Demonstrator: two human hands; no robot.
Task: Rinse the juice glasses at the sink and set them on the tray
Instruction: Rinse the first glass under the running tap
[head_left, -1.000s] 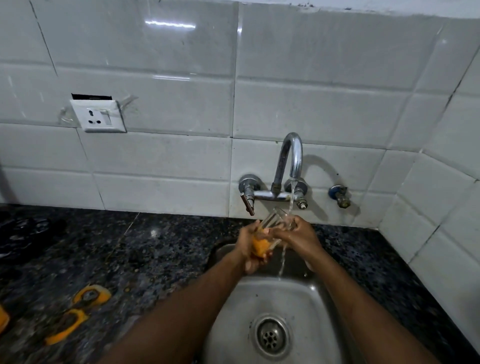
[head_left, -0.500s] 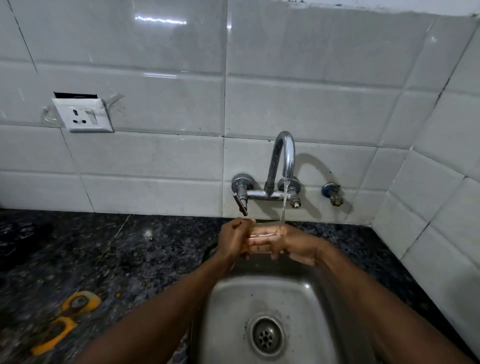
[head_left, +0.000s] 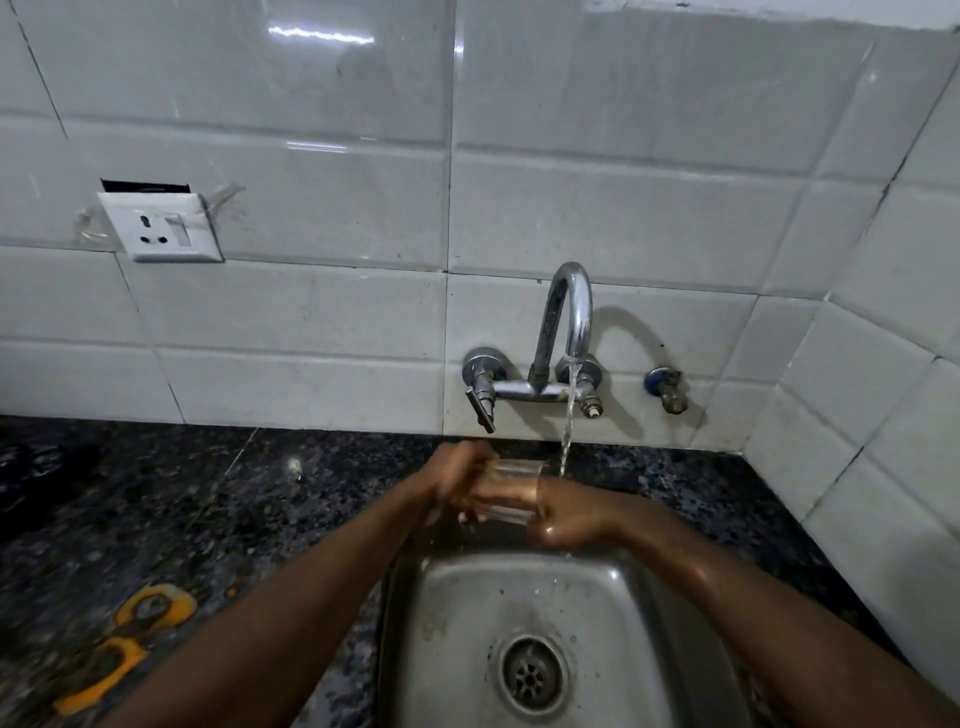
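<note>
Glass: sideways, wet.
Left hand: grips base.
Right hand: fingers inside, curl unclear.
Risk: slips, chips on sink.

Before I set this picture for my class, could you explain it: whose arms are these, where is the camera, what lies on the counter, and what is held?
There is no machine here: a person wears a wide-angle camera on the head, so you look down along their own arms. The left hand grips a clear glass held sideways over the steel sink. The right hand is at its other end, apparently reaching inside. Water runs from the tap onto that end. On the dark counter to the left lies a blurred yellow-orange tool; I cannot tell what it is. A socket sits on the tiled wall. No tray is in view.
</note>
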